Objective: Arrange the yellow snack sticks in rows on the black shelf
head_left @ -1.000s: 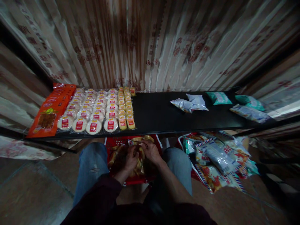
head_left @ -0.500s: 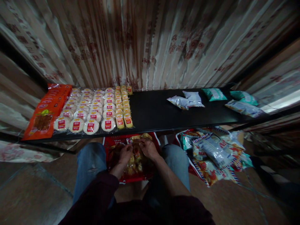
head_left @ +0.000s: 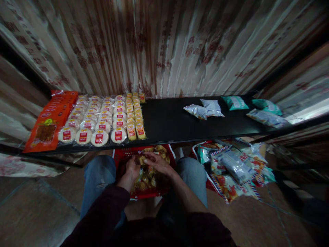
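Basket [head_left: 147, 197], red, is positioned at lower centre of the frame, between two denim knees [head_left: 99, 175] and below the front edge of the shelf [head_left: 164, 120]. Contents: yellow packets [head_left: 145, 181], loosely heaped. Left hand [head_left: 132, 168] is over the left part of the heap, fingers curled inward. Right hand [head_left: 158, 162] is over the upper right part, palm down, fingers extended toward the left hand. One yellow packet [head_left: 141, 160] is located between the two sets of fingertips; from where I stand I cannot tell whether either hand grips it or merely touches it.

Shelf loading, left to right across the frame: orange bags [head_left: 48, 125], overlapped, at far left; round packets [head_left: 100, 136] in four columns; small packs [head_left: 140, 131] in two narrow columns; silver bags [head_left: 214, 107] right of centre; green bags [head_left: 234, 102] toward the right end. Second basket [head_left: 211, 184], at lower right, carries piled snack bags [head_left: 236, 167]. Pleated curtain [head_left: 102, 44] fills the upper frame.
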Tool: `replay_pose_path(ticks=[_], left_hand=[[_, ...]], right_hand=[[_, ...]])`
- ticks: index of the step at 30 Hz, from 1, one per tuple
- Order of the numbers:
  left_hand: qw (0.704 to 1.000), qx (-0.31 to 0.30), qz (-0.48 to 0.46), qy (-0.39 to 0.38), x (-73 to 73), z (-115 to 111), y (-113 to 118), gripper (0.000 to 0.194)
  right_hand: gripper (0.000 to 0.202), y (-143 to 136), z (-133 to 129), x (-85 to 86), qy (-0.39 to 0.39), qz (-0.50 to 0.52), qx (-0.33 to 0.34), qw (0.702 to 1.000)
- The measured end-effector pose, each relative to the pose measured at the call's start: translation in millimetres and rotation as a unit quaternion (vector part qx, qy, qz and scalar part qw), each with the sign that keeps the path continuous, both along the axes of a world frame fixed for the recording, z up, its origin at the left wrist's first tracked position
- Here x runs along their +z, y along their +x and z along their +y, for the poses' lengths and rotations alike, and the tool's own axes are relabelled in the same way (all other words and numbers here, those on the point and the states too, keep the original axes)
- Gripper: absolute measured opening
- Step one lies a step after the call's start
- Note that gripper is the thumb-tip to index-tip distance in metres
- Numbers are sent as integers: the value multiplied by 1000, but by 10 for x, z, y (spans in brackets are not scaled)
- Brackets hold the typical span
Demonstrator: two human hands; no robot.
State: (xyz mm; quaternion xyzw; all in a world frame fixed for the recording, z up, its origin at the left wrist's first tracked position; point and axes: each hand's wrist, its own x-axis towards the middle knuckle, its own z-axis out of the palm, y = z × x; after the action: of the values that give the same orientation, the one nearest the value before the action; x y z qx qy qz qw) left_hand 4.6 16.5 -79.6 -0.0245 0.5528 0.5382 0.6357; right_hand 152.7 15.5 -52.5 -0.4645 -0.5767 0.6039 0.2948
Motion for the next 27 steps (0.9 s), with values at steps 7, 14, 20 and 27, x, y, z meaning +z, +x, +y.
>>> replay_pose_path(ticks=[7,14,20,27], left_hand=[[998,-11,-38,-41,142,-48,28,14],[993,-97,-56,-25,251,-127,61,4],[987,-157,-22,-15,221,-171,65,11],[979,-196,-40,43,266,-278,92,20]], right_hand=[[36,21,49,-84,20,-52,-46,997],[33,98,75,-13,-43,-61,-150,986],[30,121,46,23,-83,-7,-197,977],[36,142,-24,47,-97,29,-267,958]])
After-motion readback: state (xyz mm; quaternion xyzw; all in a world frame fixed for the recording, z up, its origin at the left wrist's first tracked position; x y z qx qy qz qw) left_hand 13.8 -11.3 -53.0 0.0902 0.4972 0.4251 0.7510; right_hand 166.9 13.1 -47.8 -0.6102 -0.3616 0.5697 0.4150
